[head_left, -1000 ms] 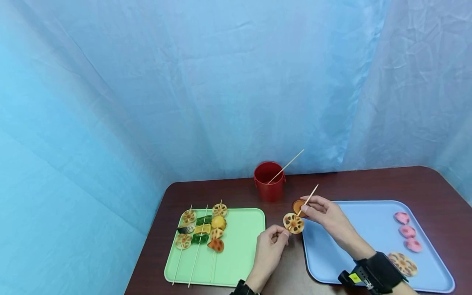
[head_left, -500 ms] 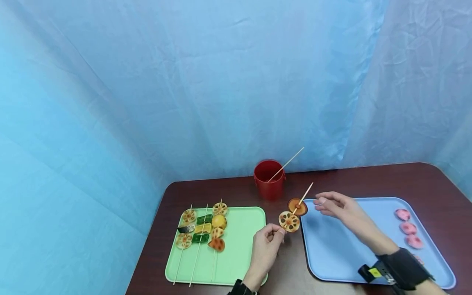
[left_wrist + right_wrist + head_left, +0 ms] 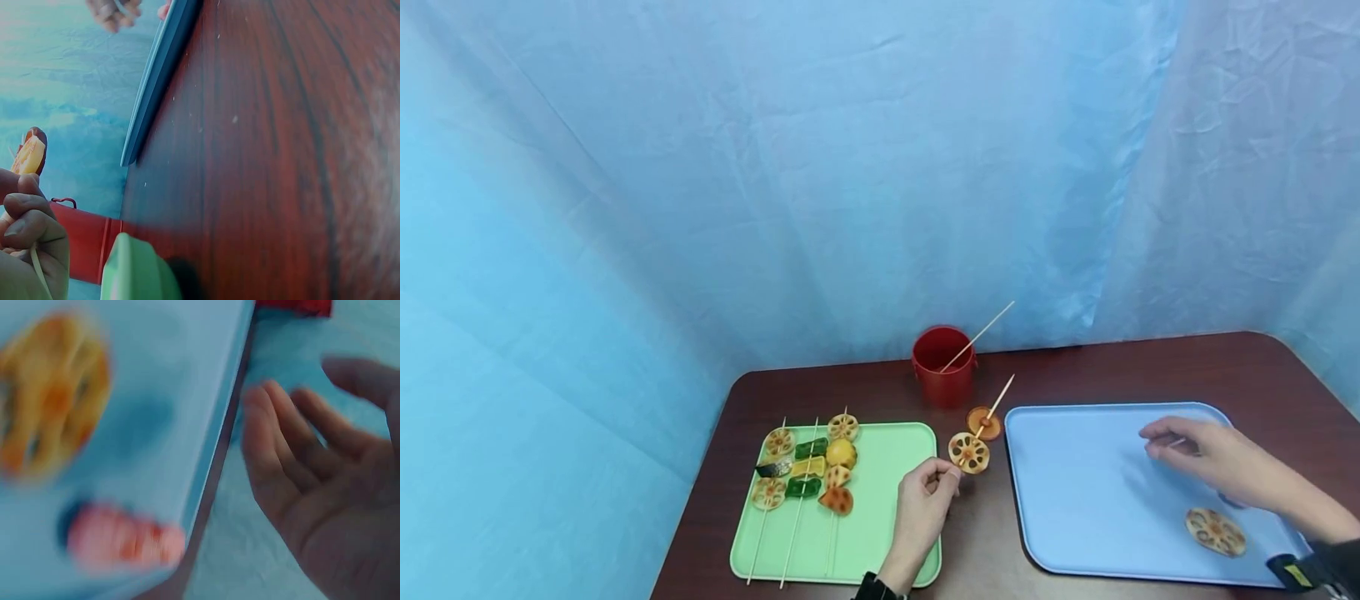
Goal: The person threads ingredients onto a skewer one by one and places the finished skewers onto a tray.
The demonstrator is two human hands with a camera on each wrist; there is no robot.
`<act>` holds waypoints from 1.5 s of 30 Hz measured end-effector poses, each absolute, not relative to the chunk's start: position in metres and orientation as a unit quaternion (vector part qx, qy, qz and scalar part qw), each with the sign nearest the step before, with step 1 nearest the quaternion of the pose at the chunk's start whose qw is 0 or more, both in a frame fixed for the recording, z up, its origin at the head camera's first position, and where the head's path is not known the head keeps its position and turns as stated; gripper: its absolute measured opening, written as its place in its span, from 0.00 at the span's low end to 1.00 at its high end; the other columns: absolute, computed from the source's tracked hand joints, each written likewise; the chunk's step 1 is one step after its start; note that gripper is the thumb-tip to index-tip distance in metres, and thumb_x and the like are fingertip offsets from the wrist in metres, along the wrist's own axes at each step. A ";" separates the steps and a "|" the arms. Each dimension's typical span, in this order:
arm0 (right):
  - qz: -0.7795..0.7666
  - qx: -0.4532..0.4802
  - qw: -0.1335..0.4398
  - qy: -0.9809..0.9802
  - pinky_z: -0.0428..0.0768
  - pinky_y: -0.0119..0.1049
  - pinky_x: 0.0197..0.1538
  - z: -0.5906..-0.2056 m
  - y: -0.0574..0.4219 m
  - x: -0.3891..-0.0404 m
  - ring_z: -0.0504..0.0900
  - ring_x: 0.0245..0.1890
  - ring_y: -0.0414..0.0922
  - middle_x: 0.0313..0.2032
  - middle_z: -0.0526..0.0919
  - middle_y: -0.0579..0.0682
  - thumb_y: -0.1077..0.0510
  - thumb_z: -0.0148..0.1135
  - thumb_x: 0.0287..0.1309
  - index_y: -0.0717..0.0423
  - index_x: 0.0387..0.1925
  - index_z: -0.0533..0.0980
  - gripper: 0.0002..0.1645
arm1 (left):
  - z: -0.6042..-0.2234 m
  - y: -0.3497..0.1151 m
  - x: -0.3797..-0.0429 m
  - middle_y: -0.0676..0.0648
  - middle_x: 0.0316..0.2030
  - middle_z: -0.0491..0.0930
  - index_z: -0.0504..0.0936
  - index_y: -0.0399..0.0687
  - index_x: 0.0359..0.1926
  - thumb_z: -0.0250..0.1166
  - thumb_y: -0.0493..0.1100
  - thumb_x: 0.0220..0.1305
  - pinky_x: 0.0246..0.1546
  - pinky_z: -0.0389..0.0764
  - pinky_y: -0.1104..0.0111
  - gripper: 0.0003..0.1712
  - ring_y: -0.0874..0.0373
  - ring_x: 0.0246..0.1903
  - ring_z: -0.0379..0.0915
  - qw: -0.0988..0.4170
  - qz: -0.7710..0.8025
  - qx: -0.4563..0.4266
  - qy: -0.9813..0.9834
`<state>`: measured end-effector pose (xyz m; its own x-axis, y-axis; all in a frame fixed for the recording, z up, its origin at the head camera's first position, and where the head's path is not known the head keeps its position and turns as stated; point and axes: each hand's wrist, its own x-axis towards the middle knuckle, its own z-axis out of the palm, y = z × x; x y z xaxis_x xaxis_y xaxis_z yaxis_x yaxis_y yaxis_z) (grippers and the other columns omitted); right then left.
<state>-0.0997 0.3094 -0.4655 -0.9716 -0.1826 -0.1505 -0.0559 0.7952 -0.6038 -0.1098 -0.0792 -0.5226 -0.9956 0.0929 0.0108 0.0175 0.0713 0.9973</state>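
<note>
My left hand point(image 3: 922, 508) grips a wooden skewer point(image 3: 1002, 394) between thumb and fingers, over the table between the two trays. Threaded on it are a lotus root slice point(image 3: 968, 453) near the fingers and a round brown slice point(image 3: 974, 419) above. The skewer's pointed end sticks up past them. My right hand point(image 3: 1225, 467) hovers over the right part of the blue tray point(image 3: 1075, 492), fingers loosely bent and holding nothing. Below it lies another lotus root slice point(image 3: 1216, 533). A pink piece point(image 3: 119, 537) shows in the right wrist view; in the head view my right hand and forearm cover that area.
On the left, a green tray point(image 3: 887, 550) bears several loaded skewers, with lotus slices, green and yellow pieces point(image 3: 842, 453) and a brown wedge point(image 3: 837, 500). A red bucket point(image 3: 946, 387) with one bare skewer point(image 3: 985, 331) stands at the back. Blue cloth point(image 3: 880, 167) hangs behind the table.
My right hand has let go of the round brown slice, now on the skewer, and moved right over the blue tray. My left hand has shifted slightly left with the skewer.
</note>
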 end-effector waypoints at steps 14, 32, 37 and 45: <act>-0.197 -0.083 0.178 0.961 0.85 0.47 0.45 -0.492 0.333 -0.078 0.86 0.41 0.46 0.42 0.87 0.48 0.54 0.78 0.54 0.61 0.46 0.83 0.21 | -0.526 -0.086 -0.113 0.52 0.21 0.78 0.86 0.38 0.34 0.66 0.37 0.67 0.18 0.65 0.77 0.07 0.67 0.17 0.66 0.015 0.675 0.031 0.737; -0.216 -0.071 0.183 0.956 0.71 0.30 0.30 -0.506 0.328 -0.066 0.68 0.23 0.32 0.25 0.70 0.41 0.56 0.77 0.55 0.59 0.43 0.82 0.18 | -0.526 -0.086 -0.114 0.52 0.22 0.79 0.86 0.35 0.36 0.66 0.39 0.66 0.19 0.64 0.76 0.08 0.66 0.17 0.66 0.028 0.669 0.014 0.742; -0.220 -0.057 0.186 0.956 0.68 0.31 0.27 -0.506 0.325 -0.065 0.67 0.21 0.34 0.23 0.69 0.43 0.57 0.77 0.54 0.57 0.40 0.83 0.14 | -0.527 -0.086 -0.114 0.53 0.21 0.78 0.86 0.35 0.35 0.66 0.39 0.66 0.18 0.64 0.76 0.09 0.66 0.17 0.65 0.027 0.669 0.019 0.742; -0.182 -0.057 0.192 0.963 0.71 0.32 0.31 -0.508 0.325 -0.067 0.69 0.27 0.36 0.27 0.70 0.42 0.53 0.79 0.53 0.49 0.33 0.78 0.14 | -0.527 -0.086 -0.114 0.54 0.20 0.78 0.86 0.35 0.35 0.66 0.39 0.66 0.18 0.63 0.76 0.09 0.67 0.16 0.64 0.024 0.668 0.018 0.744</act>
